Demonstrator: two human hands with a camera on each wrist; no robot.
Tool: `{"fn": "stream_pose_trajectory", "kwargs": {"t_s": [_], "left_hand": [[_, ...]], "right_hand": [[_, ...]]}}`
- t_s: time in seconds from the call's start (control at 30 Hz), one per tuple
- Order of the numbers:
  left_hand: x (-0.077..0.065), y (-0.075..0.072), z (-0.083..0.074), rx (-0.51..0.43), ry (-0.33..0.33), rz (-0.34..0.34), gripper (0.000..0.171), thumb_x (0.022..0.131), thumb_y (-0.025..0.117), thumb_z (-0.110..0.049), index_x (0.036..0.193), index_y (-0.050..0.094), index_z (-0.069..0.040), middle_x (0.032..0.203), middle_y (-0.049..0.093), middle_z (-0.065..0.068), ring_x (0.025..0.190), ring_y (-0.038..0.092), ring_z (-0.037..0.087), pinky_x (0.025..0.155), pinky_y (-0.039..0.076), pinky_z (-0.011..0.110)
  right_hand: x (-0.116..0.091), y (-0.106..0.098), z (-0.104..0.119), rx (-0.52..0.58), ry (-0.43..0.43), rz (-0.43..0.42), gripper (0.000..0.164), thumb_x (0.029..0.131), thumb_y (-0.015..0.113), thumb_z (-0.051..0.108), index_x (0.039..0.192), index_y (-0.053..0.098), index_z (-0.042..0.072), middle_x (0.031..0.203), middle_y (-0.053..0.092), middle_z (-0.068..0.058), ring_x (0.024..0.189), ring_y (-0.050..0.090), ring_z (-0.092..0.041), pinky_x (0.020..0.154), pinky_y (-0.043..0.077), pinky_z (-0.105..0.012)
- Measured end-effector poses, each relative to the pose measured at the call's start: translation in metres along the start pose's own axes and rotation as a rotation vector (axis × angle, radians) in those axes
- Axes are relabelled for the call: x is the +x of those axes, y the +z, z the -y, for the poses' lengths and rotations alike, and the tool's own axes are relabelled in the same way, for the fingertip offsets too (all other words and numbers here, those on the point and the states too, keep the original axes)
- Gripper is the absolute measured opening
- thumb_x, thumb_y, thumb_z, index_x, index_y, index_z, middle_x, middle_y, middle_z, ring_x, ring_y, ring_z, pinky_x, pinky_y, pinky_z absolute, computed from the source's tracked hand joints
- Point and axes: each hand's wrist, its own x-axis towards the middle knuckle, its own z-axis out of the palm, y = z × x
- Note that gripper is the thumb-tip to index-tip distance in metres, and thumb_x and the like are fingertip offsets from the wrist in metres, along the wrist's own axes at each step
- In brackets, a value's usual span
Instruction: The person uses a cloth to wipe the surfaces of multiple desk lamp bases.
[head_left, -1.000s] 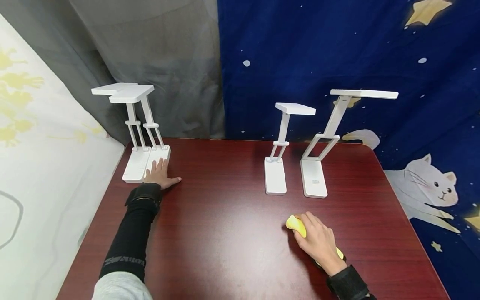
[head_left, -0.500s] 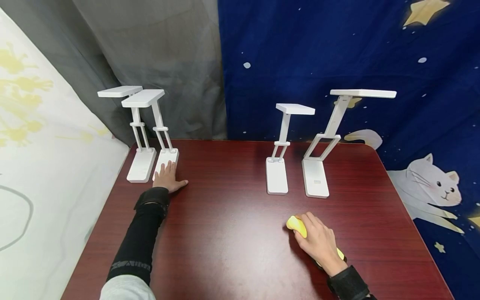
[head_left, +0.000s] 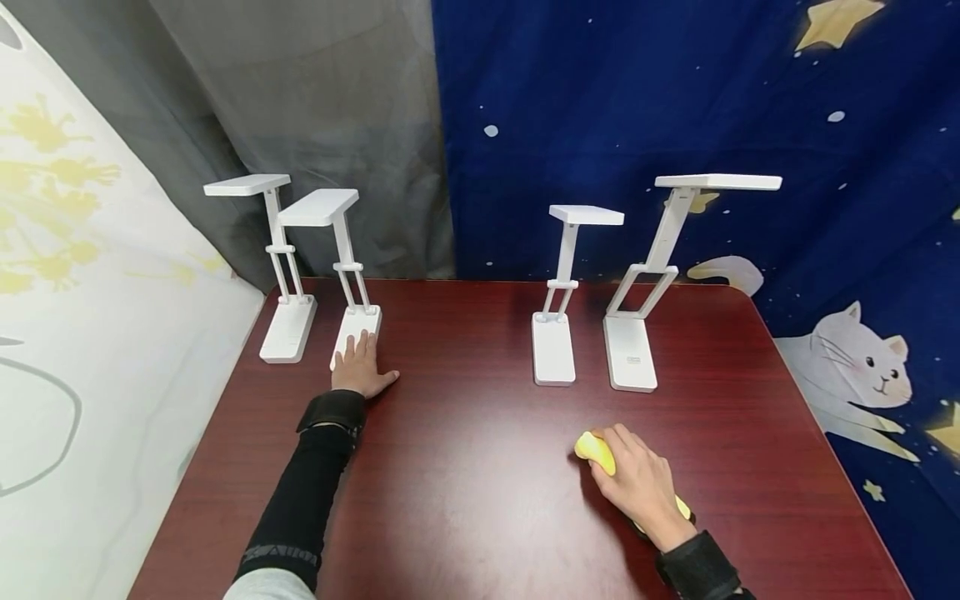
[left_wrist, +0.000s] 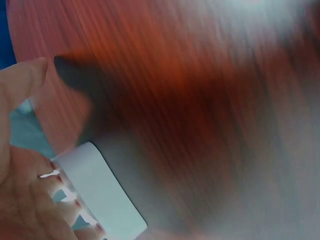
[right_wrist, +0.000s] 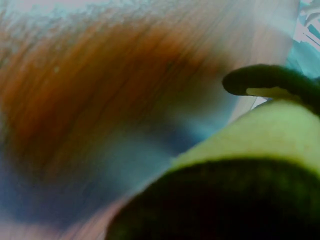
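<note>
Where the left hand (head_left: 360,369) rests, a lamp base (head_left: 362,322) lies beneath.

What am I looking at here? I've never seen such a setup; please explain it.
No machine here: a person's two bare hands do the work. The wide picture comes from a camera worn on the head; the two close, blurry ones come from a camera on each wrist. On the reddish-brown, wood-grained table stand four white, flat-headed folding desk lamps. The left hand rests its fingers on the white rectangular base of the second-from-left lamp. The right hand grips a smooth yellow object, partly hidden beneath it, so I can't name it.
</note>
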Motion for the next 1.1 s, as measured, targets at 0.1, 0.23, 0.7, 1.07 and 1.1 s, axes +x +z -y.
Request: {"fn": "stream_pose_trajectory", "kwargs": {"t_s": [0.1, 0.23, 0.7, 1.07, 1.1], "left_hand": [[-0.002, 0.007, -0.010, 0.008, -0.010, -0.011, 0.092, 0.098, 0.064, -0.038, 0.161, 0.019, 0.012, 0.171, 0.016, 0.030, 0.160, 0.011, 0.050, 0.128, 0.014, 0.065], [-0.008, 0.013, -0.023, 0.011, -0.026, -0.011, 0.091, 0.100, 0.062, -0.039, 0.162, 0.018, 0.011, 0.172, 0.015, 0.028, 0.161, 0.009, 0.048, 0.129, 0.013, 0.064], [-0.030, 0.028, -0.062, 0.061, -0.030, -0.026, 0.090, 0.101, 0.062, -0.043, 0.163, 0.020, 0.008, 0.173, 0.017, 0.024, 0.161, 0.013, 0.046, 0.129, 0.018, 0.062], [-0.048, 0.048, -0.089, 0.050, 0.007, -0.103, 0.088, 0.099, 0.066, -0.041, 0.161, 0.028, 0.007, 0.171, 0.027, 0.021, 0.160, 0.021, 0.042, 0.127, 0.025, 0.059], [-0.049, 0.050, -0.092, 0.054, 0.008, -0.103, 0.087, 0.099, 0.066, -0.042, 0.161, 0.028, 0.007, 0.172, 0.027, 0.021, 0.160, 0.021, 0.042, 0.127, 0.025, 0.059]], "right_hand": [[-0.001, -0.001, -0.001, 0.006, 0.006, 0.000, 0.040, 0.067, 0.088, 0.006, 0.103, 0.072, 0.010, 0.083, 0.059, 0.002, 0.066, 0.049, -0.011, 0.046, 0.036, -0.027], [-0.002, -0.001, -0.001, 0.014, 0.005, -0.002, 0.040, 0.067, 0.088, 0.006, 0.103, 0.071, 0.010, 0.083, 0.060, 0.001, 0.066, 0.051, -0.011, 0.046, 0.036, -0.027], [-0.004, -0.001, -0.004, 0.021, 0.006, -0.015, 0.040, 0.066, 0.088, 0.005, 0.103, 0.071, 0.008, 0.084, 0.061, -0.001, 0.066, 0.053, -0.014, 0.046, 0.038, -0.029], [-0.005, 0.000, -0.005, 0.024, 0.009, -0.017, 0.041, 0.066, 0.089, 0.006, 0.103, 0.072, 0.009, 0.082, 0.059, 0.001, 0.065, 0.051, -0.012, 0.046, 0.036, -0.028], [-0.005, 0.000, -0.005, 0.025, 0.010, -0.018, 0.041, 0.066, 0.089, 0.006, 0.103, 0.072, 0.009, 0.082, 0.059, 0.001, 0.065, 0.051, -0.012, 0.046, 0.036, -0.028]]}}
